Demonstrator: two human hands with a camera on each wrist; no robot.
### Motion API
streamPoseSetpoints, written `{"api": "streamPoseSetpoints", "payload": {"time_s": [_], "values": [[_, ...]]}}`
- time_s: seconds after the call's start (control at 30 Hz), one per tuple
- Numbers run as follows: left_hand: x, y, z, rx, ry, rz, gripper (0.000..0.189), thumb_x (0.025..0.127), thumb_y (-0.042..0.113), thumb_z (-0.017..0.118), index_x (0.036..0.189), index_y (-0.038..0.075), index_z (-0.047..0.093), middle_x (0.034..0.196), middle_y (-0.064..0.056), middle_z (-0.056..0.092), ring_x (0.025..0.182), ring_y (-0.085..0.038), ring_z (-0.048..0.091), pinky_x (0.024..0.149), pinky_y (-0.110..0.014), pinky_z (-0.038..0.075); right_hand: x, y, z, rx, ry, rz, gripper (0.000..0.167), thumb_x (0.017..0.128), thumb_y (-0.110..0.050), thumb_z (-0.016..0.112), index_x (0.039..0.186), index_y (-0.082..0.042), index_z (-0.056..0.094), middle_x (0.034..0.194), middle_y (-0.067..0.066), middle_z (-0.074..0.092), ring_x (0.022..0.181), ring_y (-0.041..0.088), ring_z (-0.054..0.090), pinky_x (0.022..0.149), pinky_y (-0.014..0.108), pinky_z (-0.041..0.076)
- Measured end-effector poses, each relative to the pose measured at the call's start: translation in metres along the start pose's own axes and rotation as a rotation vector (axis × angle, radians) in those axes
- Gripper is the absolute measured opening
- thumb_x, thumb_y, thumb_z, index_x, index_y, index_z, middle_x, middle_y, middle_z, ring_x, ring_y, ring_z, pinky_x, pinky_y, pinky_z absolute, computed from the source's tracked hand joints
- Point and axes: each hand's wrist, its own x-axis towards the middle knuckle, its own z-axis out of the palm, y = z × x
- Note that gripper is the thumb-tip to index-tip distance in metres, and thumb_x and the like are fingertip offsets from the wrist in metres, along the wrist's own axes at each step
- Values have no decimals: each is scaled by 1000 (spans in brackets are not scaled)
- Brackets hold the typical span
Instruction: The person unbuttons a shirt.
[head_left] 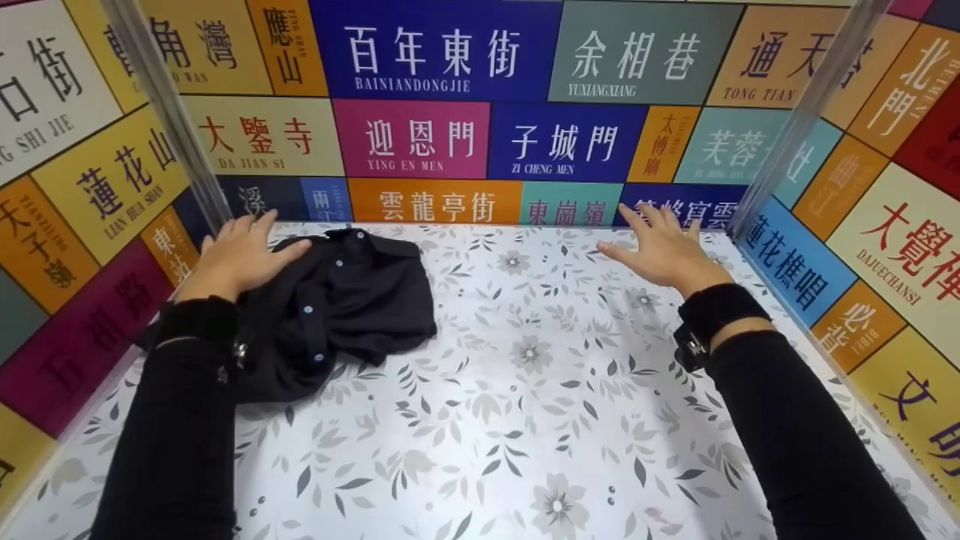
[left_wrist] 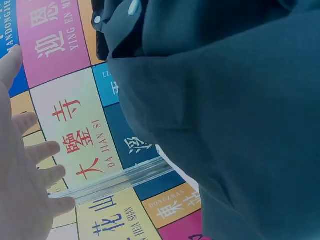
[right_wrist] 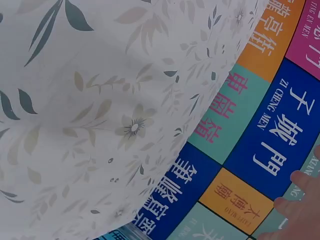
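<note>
Two bare hands are held over the floral tabletop (head_left: 480,450), both open, with nothing gripped in either. The left hand (head_left: 238,251) is raised above the far left corner of the tabletop, its fingers spread and its thumb stretched toward the tabletop's middle. In the left wrist view, a gap is shown between these fingers and the nearby cloth. The right hand (head_left: 664,247) is raised above the far right part of the tabletop, its fingers likewise spread and its thumb pointed inward; only some of its fingertips are caught in the right wrist view.

One dark shirt (head_left: 386,292) is laid in a crumpled heap on the left part of the tabletop, close to its far edge. Pale buttons (head_left: 308,309) are strung along its folds, and it is partly covered from sight by the left hand and forearm.

Dark wrist straps (head_left: 720,307) are worn at the ends of black sleeves (head_left: 795,420), seen above the tabletop's left and right sides. The tabletop is printed with grey leaves and flowers and is bounded at its far, left and right edges by coloured sign panels (head_left: 442,52). Translucent strips (head_left: 780,112) are set upright at its two far corners.
</note>
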Motion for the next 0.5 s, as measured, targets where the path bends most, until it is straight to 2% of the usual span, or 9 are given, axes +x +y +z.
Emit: {"api": "streamPoseSetpoints", "payload": {"time_s": [0.13,0.3,0.4,0.5], "values": [[1,8,10,-10,-34,8,114,95,88,38,169,4,16,167,-40,15,151,-63,17,117,-81,16,1,-7,14,33,24,-39,102,98,-83,39,172,-18,14,174,27,14,160,52,5,116,82,-10],[0,18,37,29,-61,12,112,94,85,46,169,5,22,164,-40,24,146,-64,30,112,-80,29,6,-35,42,38,23,-137,93,101,-76,46,170,-18,26,173,22,23,159,47,17,120,78,-6],[-3,18,52,66,-56,-1,110,94,83,49,168,7,23,164,-39,24,145,-64,29,111,-82,29,11,-57,60,18,6,-187,91,101,-75,48,170,-19,27,173,20,24,160,44,18,121,78,-1],[-5,9,60,72,-50,-23,110,94,84,48,169,8,21,166,-38,18,149,-65,19,112,-85,20,12,-80,75,26,-12,-228,90,100,-76,47,169,-22,28,173,19,25,160,43,20,122,78,2]]}}
